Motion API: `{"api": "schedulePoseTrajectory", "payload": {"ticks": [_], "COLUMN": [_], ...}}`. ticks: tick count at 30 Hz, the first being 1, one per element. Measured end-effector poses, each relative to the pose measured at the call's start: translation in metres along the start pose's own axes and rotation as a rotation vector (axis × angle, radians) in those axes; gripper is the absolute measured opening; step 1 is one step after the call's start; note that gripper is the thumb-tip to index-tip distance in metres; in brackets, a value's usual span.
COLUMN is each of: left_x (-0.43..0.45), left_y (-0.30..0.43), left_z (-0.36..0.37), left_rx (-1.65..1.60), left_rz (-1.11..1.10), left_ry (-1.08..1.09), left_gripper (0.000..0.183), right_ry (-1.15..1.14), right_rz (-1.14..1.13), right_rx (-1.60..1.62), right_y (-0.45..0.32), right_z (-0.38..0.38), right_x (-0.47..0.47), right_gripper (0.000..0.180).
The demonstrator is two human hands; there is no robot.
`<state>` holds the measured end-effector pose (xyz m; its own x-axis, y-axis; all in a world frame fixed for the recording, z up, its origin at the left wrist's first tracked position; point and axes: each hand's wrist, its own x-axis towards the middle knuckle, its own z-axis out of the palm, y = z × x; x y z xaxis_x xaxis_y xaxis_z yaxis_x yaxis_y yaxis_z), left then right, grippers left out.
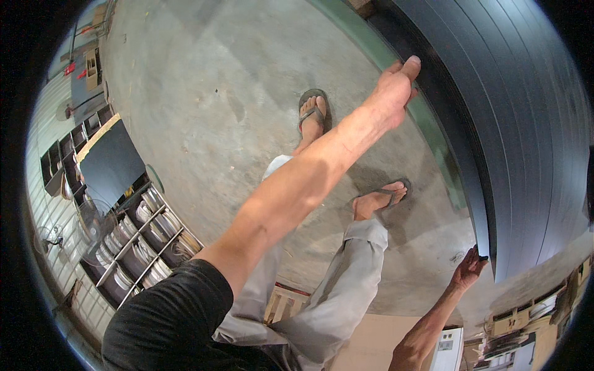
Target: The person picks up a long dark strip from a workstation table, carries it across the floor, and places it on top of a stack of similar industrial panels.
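Observation:
A large stack of dark grey flat panels (519, 116) fills the right side. Along its near side, a long dark board (457, 134) lies with its edge towards me. My left hand (399, 90) grips the upper part of this edge, thumb on top and fingers partly hidden beneath. Lower right, my right hand (469, 271) pinches the near corner at the board's other end. Whether the board is lifted off the stack cannot be told. Below the edge runs a green beam (434, 134) near the floor.
My feet in flip-flops stand on the concrete floor (185, 92) beside the stack. At left is a rack (134, 246) holding rolls of edge strip, with a dark panel (111, 162) by it and a fan (95, 229). A white box-like unit (448, 348) and a brown sheet (371, 343) are at the bottom.

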<state>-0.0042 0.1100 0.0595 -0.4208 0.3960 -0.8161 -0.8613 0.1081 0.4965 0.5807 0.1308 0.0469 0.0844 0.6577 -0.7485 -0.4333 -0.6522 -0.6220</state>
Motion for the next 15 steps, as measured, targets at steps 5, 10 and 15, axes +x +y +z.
{"api": "schedulePoseTrajectory", "payload": {"ticks": [5,10,15], "left_x": [0.018,0.018,0.019], "left_y": [0.018,0.022,0.017], "left_z": [-0.015,-0.012,-0.006], "left_rx": [0.013,-0.013,-0.215], "left_rz": [0.054,0.05,0.066], "left_ry": [-0.071,-0.105,-0.085], "left_gripper": [0.07,0.059,0.053], "right_ry": [0.104,0.021,0.132], "right_rz": [-0.043,-0.032,0.055], "right_rx": [-0.193,-0.24,-0.097], "right_y": [0.025,0.021,0.011], "right_z": [0.058,0.054,0.068], "right_x": [-0.011,-0.017,-0.016], "right_gripper": [0.048,0.057,0.052]}}
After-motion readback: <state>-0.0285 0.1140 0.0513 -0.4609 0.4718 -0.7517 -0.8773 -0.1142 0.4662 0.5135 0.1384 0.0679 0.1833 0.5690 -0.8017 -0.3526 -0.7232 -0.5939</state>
